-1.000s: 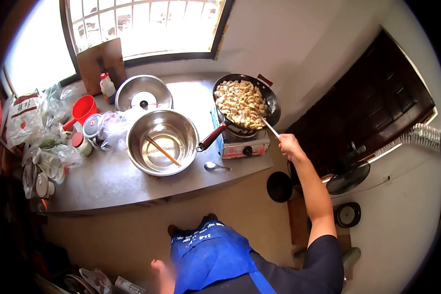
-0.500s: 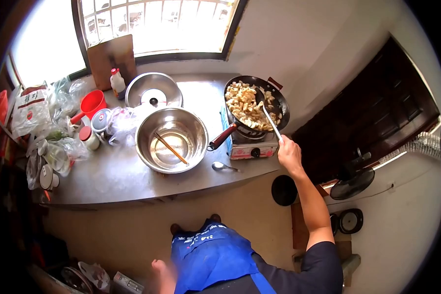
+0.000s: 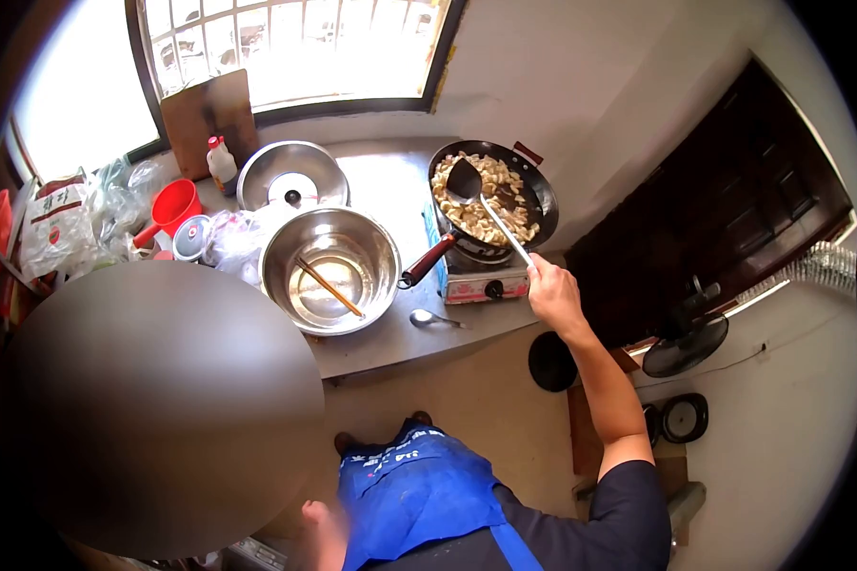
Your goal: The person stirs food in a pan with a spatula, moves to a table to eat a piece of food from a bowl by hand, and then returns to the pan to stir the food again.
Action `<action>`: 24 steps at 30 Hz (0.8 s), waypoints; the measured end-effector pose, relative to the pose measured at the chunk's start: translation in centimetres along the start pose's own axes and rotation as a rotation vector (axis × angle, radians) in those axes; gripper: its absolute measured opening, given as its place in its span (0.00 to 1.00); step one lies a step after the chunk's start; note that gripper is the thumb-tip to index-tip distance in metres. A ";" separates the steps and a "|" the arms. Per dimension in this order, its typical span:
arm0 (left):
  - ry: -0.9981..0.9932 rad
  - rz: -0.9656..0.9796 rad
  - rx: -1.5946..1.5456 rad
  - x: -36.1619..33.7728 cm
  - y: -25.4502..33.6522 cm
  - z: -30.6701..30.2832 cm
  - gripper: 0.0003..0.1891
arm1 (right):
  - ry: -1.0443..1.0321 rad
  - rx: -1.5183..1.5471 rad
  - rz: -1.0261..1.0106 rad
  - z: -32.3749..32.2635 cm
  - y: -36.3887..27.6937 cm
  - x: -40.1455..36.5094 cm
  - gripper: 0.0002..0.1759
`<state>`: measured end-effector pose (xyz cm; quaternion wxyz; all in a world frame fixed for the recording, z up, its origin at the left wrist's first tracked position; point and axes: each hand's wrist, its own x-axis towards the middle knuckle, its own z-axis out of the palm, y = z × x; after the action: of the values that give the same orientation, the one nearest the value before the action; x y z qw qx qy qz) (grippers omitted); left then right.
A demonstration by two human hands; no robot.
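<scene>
My right hand is closed round the handle of a ladle, whose dark bowl lies over the pale sliced food in the black wok. The wok sits on a portable gas stove, its red-brown handle pointing toward the steel pot. A pair of chopsticks leans inside that pot. Low in the view, beside the blue apron, my left hand hangs away from the counter; its fingers are blurred and partly hidden.
A large blurred round shape covers the lower left. On the steel counter are a spoon, a lid, a red dipper, a bottle and plastic bags. A fan stands right.
The ladle has moved left and up in the wok, its bowl now turned dark side up, and the food is more spread out. A blurred round shape has appeared at the lower left.
</scene>
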<state>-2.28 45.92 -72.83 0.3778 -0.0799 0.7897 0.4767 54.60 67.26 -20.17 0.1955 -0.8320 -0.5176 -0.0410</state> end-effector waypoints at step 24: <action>0.065 0.104 0.304 -1.5 -1.2 -1.1 0.14 | 0.103 -0.226 0.030 -6.6 9.5 4.8 0.18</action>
<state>-1.21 44.02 -72.41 0.3346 0.0039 0.8677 0.3676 66.01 65.25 -15.44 0.1274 -0.8531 -0.4865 -0.1389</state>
